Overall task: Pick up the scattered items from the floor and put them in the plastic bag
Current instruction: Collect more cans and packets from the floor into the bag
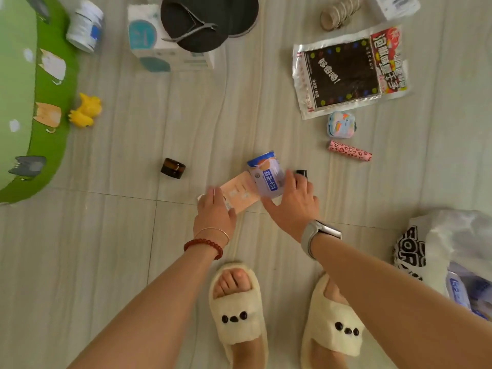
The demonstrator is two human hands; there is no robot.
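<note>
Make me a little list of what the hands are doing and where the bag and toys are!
left hand: on the peach packet, grip unclear
right hand: grips the blue cup
plastic bag: on the floor, right of the feet
yellow duck: beside the green mat
brown jar: alone on the floor

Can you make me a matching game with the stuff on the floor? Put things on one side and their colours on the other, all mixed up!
Things:
1. duck toy
2. little jar
3. spotted tube
4. flip-flops

Colours:
A. pink
B. black
C. yellow
D. dark brown

Right pairs: 1-C, 2-D, 3-A, 4-B
</note>
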